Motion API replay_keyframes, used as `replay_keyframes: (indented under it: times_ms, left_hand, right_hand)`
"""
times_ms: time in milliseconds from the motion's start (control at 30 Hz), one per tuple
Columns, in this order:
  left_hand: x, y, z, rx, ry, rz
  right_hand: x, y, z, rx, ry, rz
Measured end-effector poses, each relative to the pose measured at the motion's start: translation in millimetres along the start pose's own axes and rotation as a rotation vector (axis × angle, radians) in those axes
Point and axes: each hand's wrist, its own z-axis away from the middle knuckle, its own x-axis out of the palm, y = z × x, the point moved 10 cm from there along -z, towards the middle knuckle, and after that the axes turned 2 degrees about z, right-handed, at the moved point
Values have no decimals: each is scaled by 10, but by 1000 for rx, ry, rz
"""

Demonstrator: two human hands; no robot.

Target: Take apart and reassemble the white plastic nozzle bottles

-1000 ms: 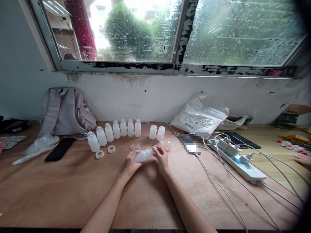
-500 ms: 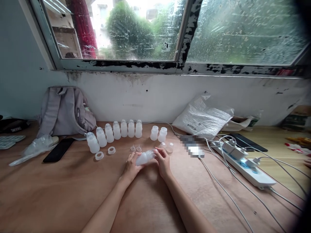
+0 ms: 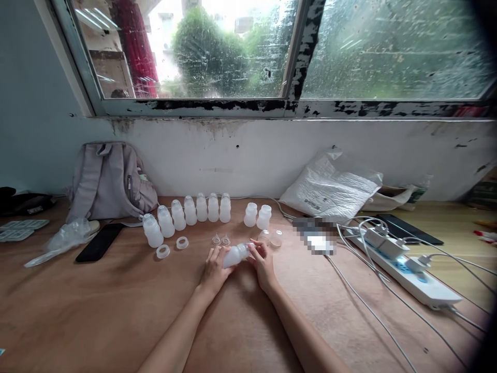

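Observation:
A small frosted baby bottle (image 3: 232, 256) lies tilted on its side between my two hands, its base to the left. My left hand (image 3: 215, 267) is wrapped round its lower body. The fingers of my right hand (image 3: 264, 263) are closed on the bottle's top end, which they partly hide. Behind my hands lie two clear bottle teats (image 3: 220, 239). Two white collar rings (image 3: 163, 252) rest farther left. Just past my right hand stand two clear caps (image 3: 276, 238).
Several capped bottles (image 3: 178, 215) stand in a curved row at the back left; two uncapped ones (image 3: 264, 216) are right of them. A black phone (image 3: 100, 243) and grey backpack (image 3: 111, 181) lie left. A power strip (image 3: 411, 274) with cables and a silver bag (image 3: 330, 186) occupy the right.
The whole view has shifted slightly. My left hand has turned a little on the bottle, and my right fingers stay closed at its top end. The other bottles, rings and caps have not moved.

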Motion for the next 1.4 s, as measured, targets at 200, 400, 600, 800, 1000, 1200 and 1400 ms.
replay_keyframes:
  times_ms: [200, 400, 600, 800, 1000, 1200, 1400]
  left_hand:
    - [24, -40, -4, -10, 8, 11]
    - [-6, -44, -27, -17, -9, 67]
    - [-98, -55, -57, -35, 30, 154]
    - [-202, -75, -60, -19, 76, 167]
    - [-427, -305, -70, -99, 241, 79]
    - [-502, -490, -37, -136, 350, -75]
    - [-485, -583, -12, -153, 343, -192]
  right_hand:
    - [11, -4, -5, -7, -4, -5]
    - [-42, -51, -67, -49, 27, 75]
    - [-14, -105, -103, -68, 26, 105]
    - [-2, -193, -29, -117, 66, 156]
    - [-26, -922, -100, -331, 140, 282]
    - [341, -1526, -546, -660, 60, 685]
    - [726, -1253, -1046, -681, -105, 1080]
